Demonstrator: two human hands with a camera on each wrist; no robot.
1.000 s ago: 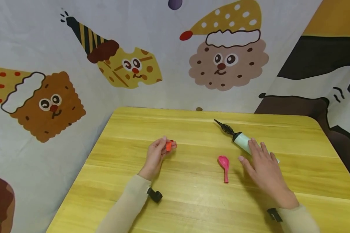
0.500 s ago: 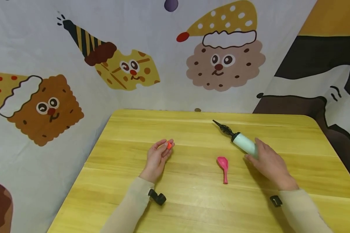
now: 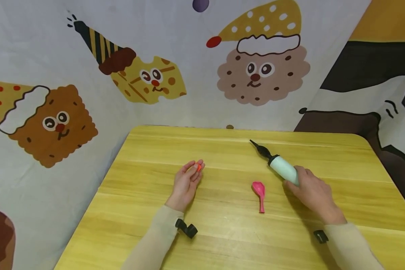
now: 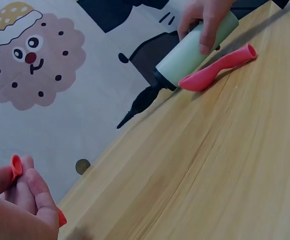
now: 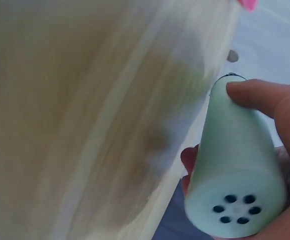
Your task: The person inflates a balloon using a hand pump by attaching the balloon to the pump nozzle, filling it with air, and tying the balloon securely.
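My left hand (image 3: pixel 185 186) pinches a small orange-red balloon (image 3: pixel 198 167) between thumb and fingers. In the left wrist view the neck opening of this orange balloon (image 4: pixel 17 164) pokes up beside the thumb, and most of its body is hidden in the hand. My right hand (image 3: pixel 314 192) grips a pale green hand balloon pump (image 3: pixel 283 168) by the body, its black nozzle (image 3: pixel 264 151) pointing to the far left. Seen from the right wrist, the pump's holed end (image 5: pixel 236 207) faces the camera. Between the hands lies a pink deflated balloon (image 3: pixel 258 189).
Everything is at a wooden table (image 3: pixel 222 232) with a rounded far edge. Behind and left of it hangs a cloth (image 3: pixel 202 75) printed with cartoon biscuits. A black camera mount (image 3: pixel 187 228) sits on the left wrist, another mount (image 3: pixel 320 236) on the right.
My right hand has gone from lying spread over the pump to gripping its body. The orange balloon has turned in my left hand and shows less. The pink balloon stays put.
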